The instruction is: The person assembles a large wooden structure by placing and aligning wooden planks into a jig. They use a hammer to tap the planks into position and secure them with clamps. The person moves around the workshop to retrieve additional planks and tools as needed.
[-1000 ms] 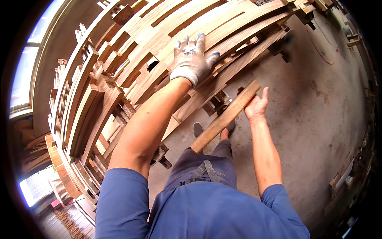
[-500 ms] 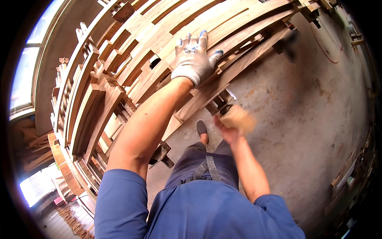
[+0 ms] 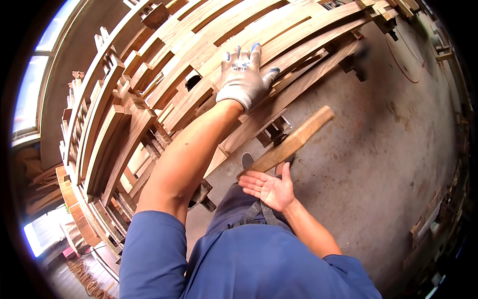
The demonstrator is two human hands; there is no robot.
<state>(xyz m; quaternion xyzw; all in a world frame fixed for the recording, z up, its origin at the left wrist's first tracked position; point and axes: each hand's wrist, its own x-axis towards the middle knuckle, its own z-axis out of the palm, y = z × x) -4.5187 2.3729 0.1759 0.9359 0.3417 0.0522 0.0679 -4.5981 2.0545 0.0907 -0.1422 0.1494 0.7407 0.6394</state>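
Bar point(image 3: 296, 137) by clamp point(image 3: 270, 133). Right hand point(image 3: 273, 191) unclosed, at bar's near end, contact unclear; left hand point(image 3: 242, 77) spread flat on boards point(image 3: 303, 42). Likely turning bar; next calls for palm push.

i'm in a woodworking shop: curved, light-brown wooden boards point(image 3: 308, 29) lie stacked in long rows before me, dark blocky fittings point(image 3: 200, 193) jut beside them, and a stained grey concrete floor point(image 3: 361, 199) spreads to my right.
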